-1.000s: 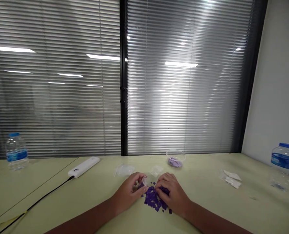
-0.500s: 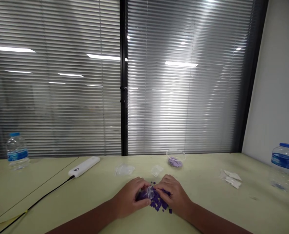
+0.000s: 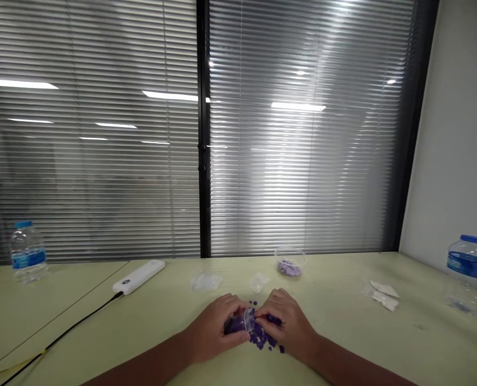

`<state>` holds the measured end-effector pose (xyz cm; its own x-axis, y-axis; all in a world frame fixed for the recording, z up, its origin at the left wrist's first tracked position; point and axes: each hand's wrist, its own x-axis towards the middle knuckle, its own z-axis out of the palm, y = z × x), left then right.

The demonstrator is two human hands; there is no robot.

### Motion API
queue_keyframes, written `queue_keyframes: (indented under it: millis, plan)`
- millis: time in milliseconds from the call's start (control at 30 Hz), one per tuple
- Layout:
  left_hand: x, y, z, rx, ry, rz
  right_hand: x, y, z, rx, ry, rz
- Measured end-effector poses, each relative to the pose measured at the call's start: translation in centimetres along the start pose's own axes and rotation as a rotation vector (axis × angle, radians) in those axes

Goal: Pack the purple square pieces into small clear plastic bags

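My left hand (image 3: 215, 328) is wrapped round a small clear plastic bag (image 3: 238, 323) with dark purple pieces inside, its mouth turned to the right. At that mouth my right hand (image 3: 285, 323) has its fingers curled and pressed together; dark purple pieces show beneath and between them. What its fingertips pinch is too small to make out. Loose dark purple pieces (image 3: 261, 339) lie on the table below and between the hands, with a few small ones beyond them.
Beyond my hands stand a clear round tub (image 3: 290, 262) with pale purple pieces and two clear bags (image 3: 205, 281). A white power bank (image 3: 139, 276) with a black cable lies left. White packets (image 3: 383, 295) and a water bottle (image 3: 467, 273) are right; another bottle (image 3: 28, 252) stands far left.
The bag in my left hand has shifted slightly, its mouth a little further right over the loose pieces. My right hand's fingers have moved slightly at the opening.
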<state>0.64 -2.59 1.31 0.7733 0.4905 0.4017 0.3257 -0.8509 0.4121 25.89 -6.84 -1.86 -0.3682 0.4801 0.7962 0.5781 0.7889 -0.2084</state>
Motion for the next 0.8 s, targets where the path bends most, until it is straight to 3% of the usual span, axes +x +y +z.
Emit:
queue_keyframes:
  millis: [600, 800]
  plan:
    - [0.1, 0.5, -0.2, -0.026, -0.007, 0.022, -0.1, -0.2, -0.1, 0.015, -0.109, -0.017]
    - [0.1, -0.4, 0.1, -0.169, 0.013, -0.104, 0.2, -0.9, -0.6, 0.006, -0.07, 0.071]
